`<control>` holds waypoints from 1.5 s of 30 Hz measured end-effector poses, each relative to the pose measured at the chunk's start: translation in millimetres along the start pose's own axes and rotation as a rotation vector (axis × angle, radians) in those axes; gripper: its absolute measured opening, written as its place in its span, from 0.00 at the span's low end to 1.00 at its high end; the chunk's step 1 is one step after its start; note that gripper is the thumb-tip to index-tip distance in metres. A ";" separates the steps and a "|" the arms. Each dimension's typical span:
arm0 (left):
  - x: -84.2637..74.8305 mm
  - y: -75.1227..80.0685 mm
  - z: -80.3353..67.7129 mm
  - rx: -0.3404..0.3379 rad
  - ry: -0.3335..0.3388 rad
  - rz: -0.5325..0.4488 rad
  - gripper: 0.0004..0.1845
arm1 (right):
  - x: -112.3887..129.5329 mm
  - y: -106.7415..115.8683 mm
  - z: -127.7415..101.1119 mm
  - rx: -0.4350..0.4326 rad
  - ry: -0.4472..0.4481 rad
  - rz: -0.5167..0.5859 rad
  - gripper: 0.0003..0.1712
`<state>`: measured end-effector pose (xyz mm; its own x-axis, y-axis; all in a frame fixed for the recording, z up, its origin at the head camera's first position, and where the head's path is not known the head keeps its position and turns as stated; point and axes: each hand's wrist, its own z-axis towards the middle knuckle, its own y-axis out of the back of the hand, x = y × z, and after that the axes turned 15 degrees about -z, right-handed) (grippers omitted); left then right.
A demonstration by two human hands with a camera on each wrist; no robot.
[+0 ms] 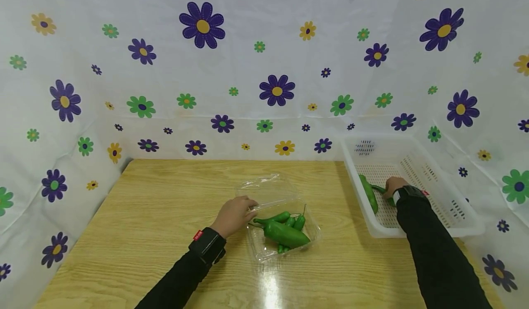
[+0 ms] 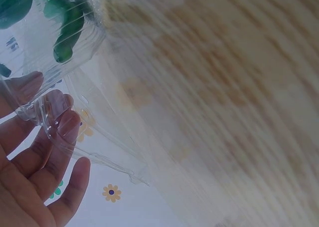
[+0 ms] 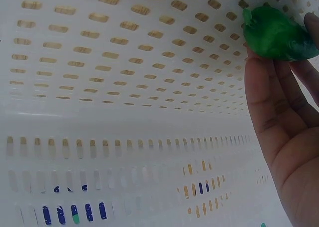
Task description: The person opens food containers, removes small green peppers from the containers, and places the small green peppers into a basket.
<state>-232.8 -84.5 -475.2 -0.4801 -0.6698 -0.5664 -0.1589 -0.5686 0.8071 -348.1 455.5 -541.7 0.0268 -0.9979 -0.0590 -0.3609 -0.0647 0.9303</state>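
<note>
A clear plastic clamshell box (image 1: pixel 258 249) lies open mid-table, its lid (image 1: pixel 264 188) tipped back. Several green peppers (image 1: pixel 285 233) lie inside it. My left hand (image 1: pixel 236 213) rests at the box's left edge. In the left wrist view its straight fingers (image 2: pixel 55 132) touch the clear rim (image 2: pixel 99 159), with peppers (image 2: pixel 67 25) just beyond. My right hand (image 1: pixel 393 185) is inside the white perforated basket (image 1: pixel 430 228) at the right. Its fingertips (image 3: pixel 269 87) pinch a green pepper (image 3: pixel 276 35) just above the basket floor. Another pepper (image 1: pixel 369 193) lies by the basket's left wall.
The wooden table (image 1: pixel 157 208) stretches bare to the left and front of the box. A flower-print cloth (image 1: pixel 264 70) walls off the back and both sides. The basket's slotted walls (image 3: pixel 124 157) rise around my right hand.
</note>
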 end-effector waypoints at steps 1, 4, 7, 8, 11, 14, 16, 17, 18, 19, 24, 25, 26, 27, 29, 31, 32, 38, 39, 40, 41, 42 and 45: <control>-0.2 0.2 0.1 -0.001 0.001 0.002 0.13 | 4.8 4.1 -3.7 0.023 -0.023 -0.005 0.22; -0.2 0.4 0.2 -0.002 0.002 0.010 0.12 | -12.7 -15.4 16.4 -0.047 0.022 -0.011 0.23; 0.5 0.4 0.3 -0.004 0.004 0.011 0.12 | -48.5 -55.0 66.0 -0.115 0.032 -0.058 0.22; 0.9 0.2 0.3 -0.004 0.004 0.011 0.13 | -60.1 -67.6 81.7 -0.137 0.032 -0.072 0.22; 1.9 -0.5 0.2 -0.001 0.007 0.015 0.13 | -74.3 -81.5 103.0 -0.125 -0.006 -0.109 0.20; 2.5 -1.6 -0.1 0.004 0.010 0.019 0.14 | -58.0 -53.0 68.5 -0.146 0.026 -0.094 0.26; 2.5 -2.5 -0.5 0.004 0.010 0.020 0.13 | -25.2 -11.4 19.6 -0.119 0.031 -0.075 0.29; 2.4 -3.1 -0.7 0.005 0.010 0.018 0.13 | -7.3 12.0 -9.5 -0.118 0.043 -0.067 0.29; 2.4 -3.5 -1.0 0.005 0.009 0.016 0.13 | 10.4 34.6 -36.0 -0.108 0.047 -0.063 0.29; 2.4 -3.7 -0.9 0.004 0.008 0.017 0.13 | 23.9 53.0 -56.4 -0.109 0.054 -0.058 0.27; 3.6 -3.4 1.7 0.001 -0.002 0.024 0.14 | 67.4 115.2 -113.3 -0.093 0.068 -0.124 0.18; 3.6 -3.2 2.3 0.000 -0.001 0.022 0.14 | 71.8 120.5 -116.1 -0.104 0.064 -0.138 0.20; 3.4 -3.0 2.4 -0.001 -0.002 0.022 0.14 | 77.3 125.9 -120.5 -0.123 0.069 -0.148 0.21; 3.2 -2.8 2.5 -0.001 -0.002 0.021 0.14 | 83.4 130.6 -124.9 -0.146 0.072 -0.155 0.21; 2.7 -2.9 2.0 0.002 0.002 0.018 0.14 | 96.8 139.0 -133.3 -0.199 0.090 -0.152 0.20; 2.6 -3.1 1.4 0.004 0.008 0.021 0.14 | 111.5 144.8 -140.0 -0.257 0.111 -0.154 0.19; 2.4 -2.9 0.9 0.005 0.008 0.024 0.14 | 120.1 147.7 -143.1 -0.285 0.127 -0.157 0.19; -0.8 -1.5 0.4 0.002 -0.001 0.024 0.14 | 174.7 153.9 -162.6 -0.431 0.210 -0.181 0.16; -1.3 -1.4 0.6 0.002 -0.001 0.025 0.14 | 184.0 153.6 -166.2 -0.450 0.228 -0.178 0.16; -1.6 -1.4 0.9 0.001 0.001 0.027 0.14 | 193.2 153.2 -169.7 -0.469 0.252 -0.176 0.15; -1.6 -1.4 1.1 0.001 0.003 0.029 0.14 | 202.3 152.2 -173.0 -0.486 0.279 -0.175 0.15; -1.4 -1.7 1.1 0.000 0.006 0.035 0.14 | 210.8 150.2 -175.9 -0.505 0.305 -0.174 0.14; -0.7 -1.9 0.2 -0.001 0.011 0.038 0.14 | 234.4 141.4 -182.5 -0.561 0.399 -0.180 0.12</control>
<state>-232.4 -82.9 -476.3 -0.4762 -0.6962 -0.5372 -0.1396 -0.5433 0.8279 -222.7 213.1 -357.9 0.4190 -0.8875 -0.1918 0.2125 -0.1095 0.9710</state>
